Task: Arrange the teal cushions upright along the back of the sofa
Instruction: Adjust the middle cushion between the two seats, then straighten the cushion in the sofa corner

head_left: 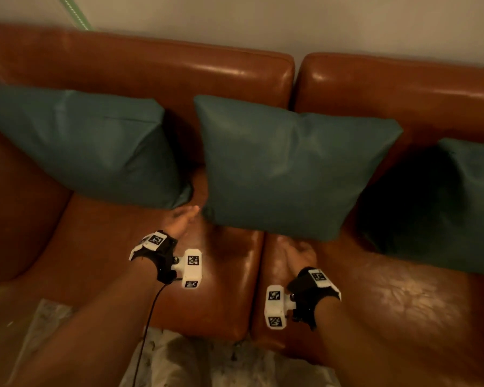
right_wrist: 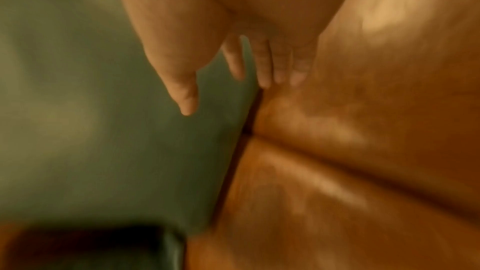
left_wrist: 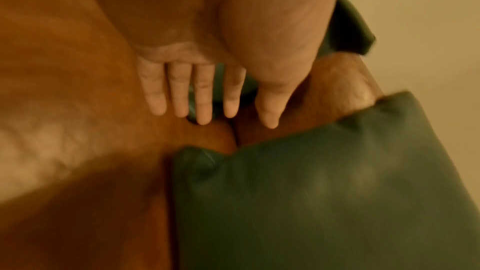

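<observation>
Three teal cushions lean upright against the brown leather sofa back [head_left: 151, 65]: the left cushion [head_left: 95, 146], the middle cushion [head_left: 285, 169] and the right cushion [head_left: 464, 202], which is cut off by the frame edge. My left hand [head_left: 186, 215] reaches with straight fingers [left_wrist: 202, 100] to the gap beside the middle cushion's [left_wrist: 324, 202] lower left corner. My right hand [head_left: 298, 251] hovers just under that cushion's bottom edge, fingers [right_wrist: 265, 69] straight and thumb spread in front of the teal cover [right_wrist: 103, 130]. Neither hand holds anything. Whether either touches the cushion is unclear.
The sofa has two seat pads [head_left: 221, 289] with a seam between them, and bare leather seat [right_wrist: 363, 151] lies in front of the cushions. A pale patterned floor [head_left: 179, 358] is below the sofa's front edge. A green striped strap [head_left: 76, 12] hangs on the wall at upper left.
</observation>
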Motion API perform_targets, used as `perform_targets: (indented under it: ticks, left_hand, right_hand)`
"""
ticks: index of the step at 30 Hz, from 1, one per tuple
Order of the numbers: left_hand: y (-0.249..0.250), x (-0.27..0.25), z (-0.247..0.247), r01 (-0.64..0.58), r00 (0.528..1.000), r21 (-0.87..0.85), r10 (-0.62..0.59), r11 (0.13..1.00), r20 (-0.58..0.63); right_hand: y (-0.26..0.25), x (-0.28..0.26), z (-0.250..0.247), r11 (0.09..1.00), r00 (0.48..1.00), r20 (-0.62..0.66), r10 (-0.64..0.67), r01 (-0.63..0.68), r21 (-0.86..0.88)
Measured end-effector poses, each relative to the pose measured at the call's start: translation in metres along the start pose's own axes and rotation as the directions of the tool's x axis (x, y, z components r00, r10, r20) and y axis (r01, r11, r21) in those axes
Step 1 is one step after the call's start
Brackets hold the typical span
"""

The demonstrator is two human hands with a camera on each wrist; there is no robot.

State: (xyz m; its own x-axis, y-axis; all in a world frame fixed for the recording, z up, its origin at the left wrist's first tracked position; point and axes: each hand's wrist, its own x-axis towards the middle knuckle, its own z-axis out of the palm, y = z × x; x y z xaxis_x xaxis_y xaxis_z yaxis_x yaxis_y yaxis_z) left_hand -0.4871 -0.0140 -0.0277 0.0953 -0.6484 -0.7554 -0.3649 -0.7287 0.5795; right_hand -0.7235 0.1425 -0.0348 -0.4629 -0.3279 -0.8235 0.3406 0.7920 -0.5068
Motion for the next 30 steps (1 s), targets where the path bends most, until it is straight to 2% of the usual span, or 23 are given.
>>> perform_targets:
  ticks: [3,6,10,14,17,22,26,30]
  left_hand:
    - [-0.014,0.014,-0.059,-0.009,1.000,0.021,0.010,1.000,-0.022]
    - [-0.015,0.032,-0.121,-0.024,0.998,-0.037,0.022,0.999,-0.052]
    - [-0.007,0.067,-0.205,-0.058,0.988,-0.156,0.034,0.986,-0.152]
    - [0.009,0.108,-0.286,-0.105,0.959,-0.275,0.024,0.956,-0.284]
    - [0.029,0.132,-0.333,-0.155,0.955,-0.316,0.061,0.936,-0.289]
    - [0.070,0.162,-0.368,-0.218,0.967,-0.259,0.173,0.941,-0.184]
    - [0.090,0.177,-0.365,-0.250,0.968,-0.237,0.236,0.939,-0.086]
    - [0.097,0.177,-0.355,-0.298,0.952,-0.281,0.263,0.912,-0.156]
  right_hand:
    - [0.008,-0.018,0.065,0.996,0.991,0.125,0.057,-0.047,-0.075]
    - [-0.003,-0.035,0.134,0.985,0.966,0.257,-0.006,0.051,-0.167]
    - [-0.038,-0.050,0.221,0.974,0.955,0.268,-0.127,0.171,-0.150]
    - [-0.083,-0.059,0.293,0.955,0.929,0.244,-0.278,0.294,-0.031]
    - [-0.112,-0.057,0.332,0.919,0.900,0.194,-0.390,0.393,0.024]
    - [-0.130,-0.042,0.357,0.878,0.874,0.129,-0.468,0.476,-0.044]
    - [-0.131,-0.046,0.361,0.872,0.863,0.125,-0.489,0.485,0.060]
    - [-0.134,-0.047,0.370,0.850,0.851,0.066,-0.521,0.510,0.135]
